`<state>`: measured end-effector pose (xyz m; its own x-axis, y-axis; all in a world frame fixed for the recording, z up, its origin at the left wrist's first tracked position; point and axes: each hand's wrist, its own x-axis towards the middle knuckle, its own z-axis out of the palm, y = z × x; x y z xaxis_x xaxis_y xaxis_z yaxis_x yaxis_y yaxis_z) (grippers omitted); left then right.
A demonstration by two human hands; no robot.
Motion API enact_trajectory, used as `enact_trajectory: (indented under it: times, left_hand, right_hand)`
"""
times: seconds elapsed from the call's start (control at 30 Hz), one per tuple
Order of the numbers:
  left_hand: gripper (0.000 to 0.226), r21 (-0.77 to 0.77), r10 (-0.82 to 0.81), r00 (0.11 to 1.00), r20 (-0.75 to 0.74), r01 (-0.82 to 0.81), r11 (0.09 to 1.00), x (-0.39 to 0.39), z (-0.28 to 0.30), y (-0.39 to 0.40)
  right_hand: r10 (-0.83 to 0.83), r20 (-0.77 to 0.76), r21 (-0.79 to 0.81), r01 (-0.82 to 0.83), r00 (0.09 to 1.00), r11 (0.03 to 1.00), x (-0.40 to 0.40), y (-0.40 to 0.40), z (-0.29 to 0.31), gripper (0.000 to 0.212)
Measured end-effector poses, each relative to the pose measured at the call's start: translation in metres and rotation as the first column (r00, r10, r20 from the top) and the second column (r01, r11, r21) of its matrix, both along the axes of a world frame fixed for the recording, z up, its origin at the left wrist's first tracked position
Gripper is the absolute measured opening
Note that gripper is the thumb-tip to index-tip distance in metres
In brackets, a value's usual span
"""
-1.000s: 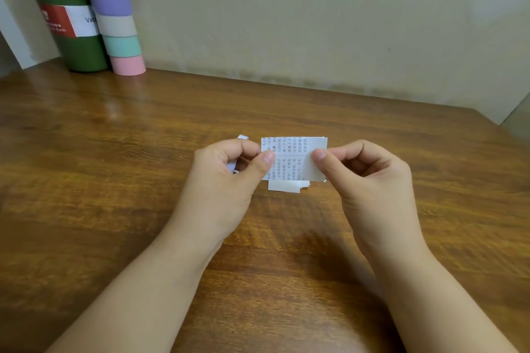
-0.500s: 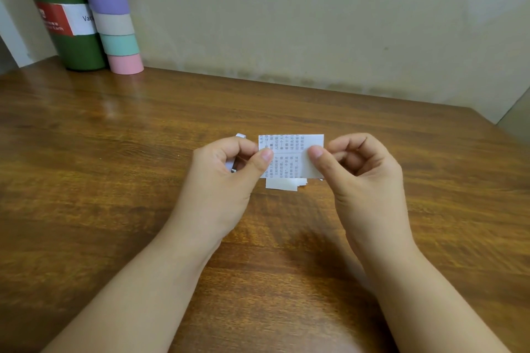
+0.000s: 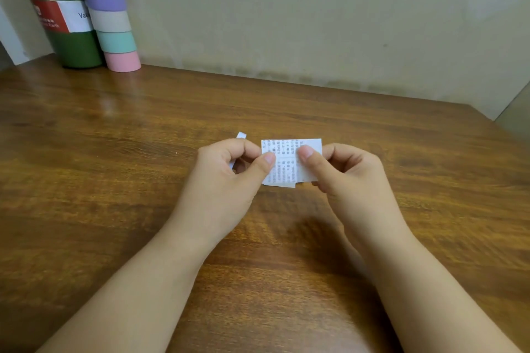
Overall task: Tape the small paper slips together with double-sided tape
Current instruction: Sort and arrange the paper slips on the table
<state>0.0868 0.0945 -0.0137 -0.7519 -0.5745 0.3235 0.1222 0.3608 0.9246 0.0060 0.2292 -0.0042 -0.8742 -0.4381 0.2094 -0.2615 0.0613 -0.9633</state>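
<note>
Small printed paper slips [image 3: 285, 163] are stacked and held upright above the middle of the wooden table [image 3: 114, 152]. My left hand [image 3: 229, 178] pinches their left edge with thumb and fingers. My right hand [image 3: 341, 172] pinches the right part, its thumb pressed on the printed face. A blank white slip edge [image 3: 279, 185] pokes out under the stack. Another small white strip [image 3: 241, 135] sticks up behind my left hand's fingers; what it is I cannot tell.
A green bottle [image 3: 61, 20] with a red and white label stands at the back left by the wall. Next to it stands a tall stack of pastel tape rolls [image 3: 110, 14]. The table's right edge [image 3: 499, 126] runs diagonally at the far right.
My right thumb has slid leftward over the slips, closer to my left thumb. Both hands keep holding the stack in about the same place.
</note>
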Motion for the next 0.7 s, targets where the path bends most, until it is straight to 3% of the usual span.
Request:
enact_trajectory:
  times: [0.1, 0.27, 0.43, 0.57, 0.7]
  left_hand:
    - [0.019, -0.2, 0.038, 0.989, 0.144, -0.009, 0.98, 0.0, -0.003, 0.0]
    - [0.016, -0.493, 0.029, 0.91, 0.413, 0.197, 0.847, 0.0, -0.011, 0.001]
    - [0.015, -0.526, 0.057, 0.864, 0.5, 0.251, 0.813, 0.0, -0.012, 0.002]
    - [0.017, -0.519, 0.066, 0.848, 0.527, 0.259, 0.814, 0.0, -0.01, 0.002]
    - [0.014, -0.518, 0.068, 0.846, 0.529, 0.258, 0.816, -0.001, -0.01, 0.003]
  right_hand:
    - [-0.022, -0.058, 0.236, 0.035, 0.998, 0.971, -0.005, 0.006, -0.002, 0.045]
    - [0.045, -0.167, 0.602, 0.066, 0.985, 0.796, -0.01, 0.012, -0.008, 0.033]
    - [0.118, -0.25, 0.721, 0.104, 0.961, 0.685, -0.006, 0.011, -0.012, 0.024]
    - [0.158, -0.278, 0.759, 0.116, 0.948, 0.64, -0.002, 0.007, -0.014, 0.042]
    - [0.156, -0.291, 0.762, 0.13, 0.944, 0.634, -0.008, 0.008, -0.015, 0.027]
